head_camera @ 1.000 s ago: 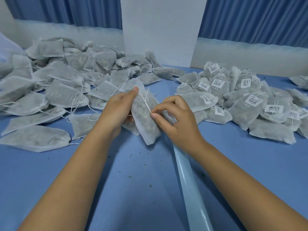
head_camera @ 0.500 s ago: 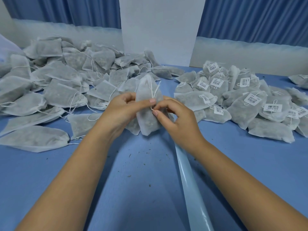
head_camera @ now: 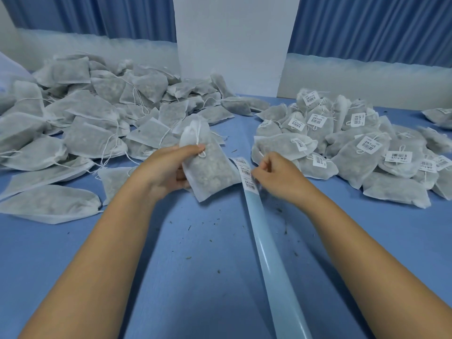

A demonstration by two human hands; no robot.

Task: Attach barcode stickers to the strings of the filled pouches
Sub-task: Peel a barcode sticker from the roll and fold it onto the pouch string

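My left hand (head_camera: pixel 168 167) grips a filled white mesh pouch (head_camera: pixel 208 165) above the table centre, thumb pressing its white drawstring near the knot. My right hand (head_camera: pixel 278 174) sits just right of the pouch, its fingertips curled at the edge of a barcode sticker (head_camera: pixel 247 172) on the top end of a long pale-blue backing strip (head_camera: pixel 271 253). Whether the sticker is lifted off the strip is hidden by the fingers.
A heap of untagged pouches (head_camera: pixel 93 123) covers the left of the blue table (head_camera: pixel 171 265). A heap of pouches with barcode tags (head_camera: pixel 354 143) lies on the right. A white board (head_camera: pixel 232 37) stands at the back. Small crumbs dot the table.
My right hand let go of the pouch string and moved right and down to the sticker strip. My left hand turned the pouch and now holds it alone.
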